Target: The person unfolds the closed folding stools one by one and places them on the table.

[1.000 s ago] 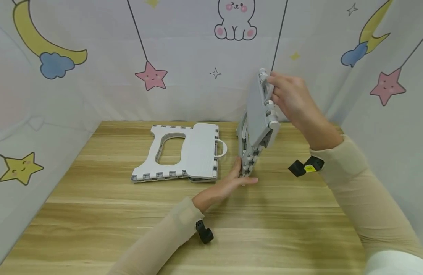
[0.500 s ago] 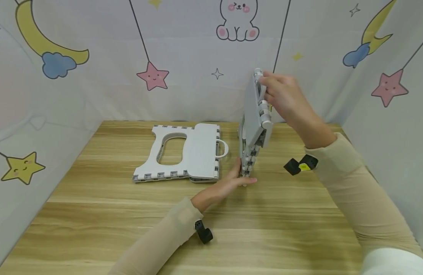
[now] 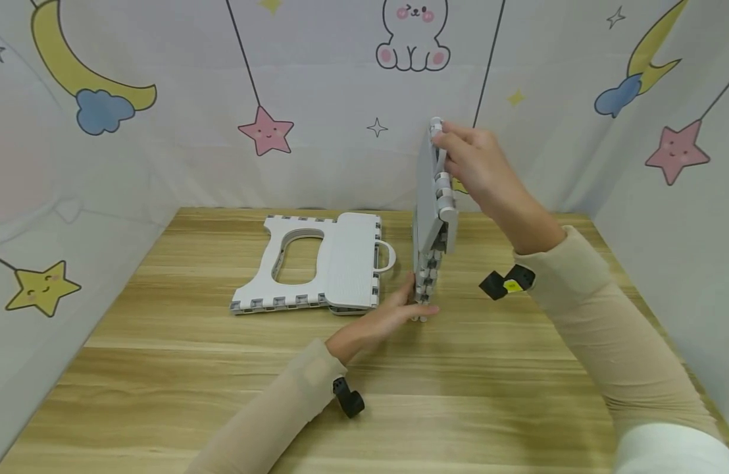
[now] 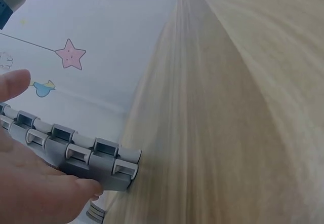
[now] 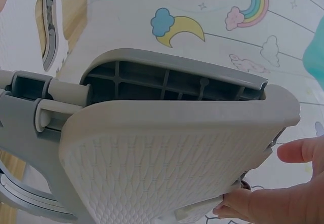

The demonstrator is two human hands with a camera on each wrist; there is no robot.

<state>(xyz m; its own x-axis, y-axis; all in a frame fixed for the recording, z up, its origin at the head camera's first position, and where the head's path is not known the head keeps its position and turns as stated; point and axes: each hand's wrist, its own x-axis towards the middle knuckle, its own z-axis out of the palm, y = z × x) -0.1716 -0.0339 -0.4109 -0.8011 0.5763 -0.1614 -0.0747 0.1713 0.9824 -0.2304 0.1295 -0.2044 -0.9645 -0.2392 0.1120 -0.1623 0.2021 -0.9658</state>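
A grey folding step stool [image 3: 426, 191] stands on end on the table, its seat halves nearly folded together. My right hand [image 3: 477, 161] pinches the handle strip at its upper edge. Low on the hinged edge, my left hand [image 3: 382, 322] holds the stool between thumb and fingers. The left wrist view shows the hinge knuckles [image 4: 78, 153] between that hand's thumb and fingers. In the right wrist view the textured seat panel [image 5: 152, 153] faces the camera, with a narrow gap to the ribbed inside; the fingers [image 5: 235, 203] touch the handle area.
A second, white folding step stool [image 3: 352, 260] lies flat to the left, folded, its loop handle [image 3: 388, 257] pointing at the held stool. Wood-grain table [image 3: 163, 368] extends under both. A printed curtain [image 3: 317, 85] hangs close behind the table's back edge.
My right hand has moved left with the stool's upper part, so its seat stands more upright and its halves look closer together. My left hand has barely moved.
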